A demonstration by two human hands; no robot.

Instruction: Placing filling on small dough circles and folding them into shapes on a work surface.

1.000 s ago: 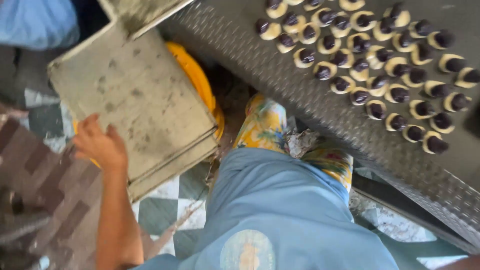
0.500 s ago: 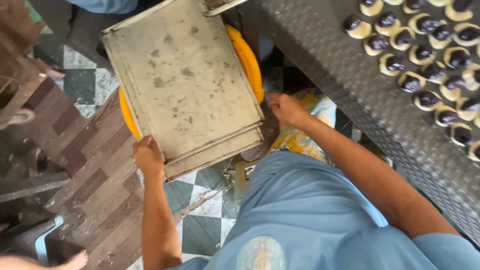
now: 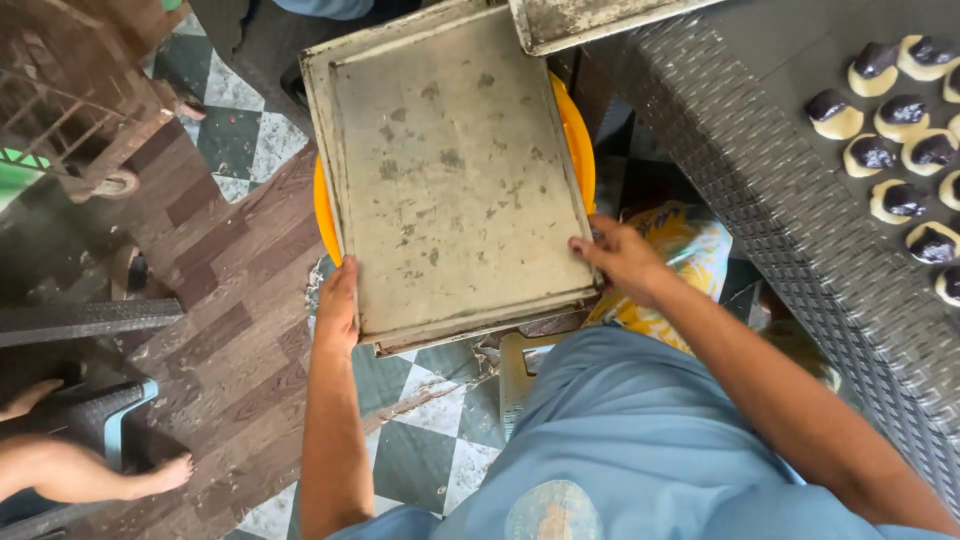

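Hands (image 3: 338, 305) (image 3: 620, 258) on baking tray's (image 3: 450, 170) near corners

The big flat tray (image 3: 450, 180) lies on top of a round tub (image 3: 578, 140). The left hand (image 3: 338, 305) is at the tray's near left corner, and the right hand (image 3: 622, 258) is at its near right corner. Another tray (image 3: 590, 20) sits behind it. The table (image 3: 790, 200) stands to the right, with cookies (image 3: 890, 150) on it.

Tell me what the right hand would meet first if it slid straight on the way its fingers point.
The right hand already touches the metal baking tray at its near right corner, fingers pointing left across it. Going on, it would likely slide over the tray's stained surface; height above it is unclear.
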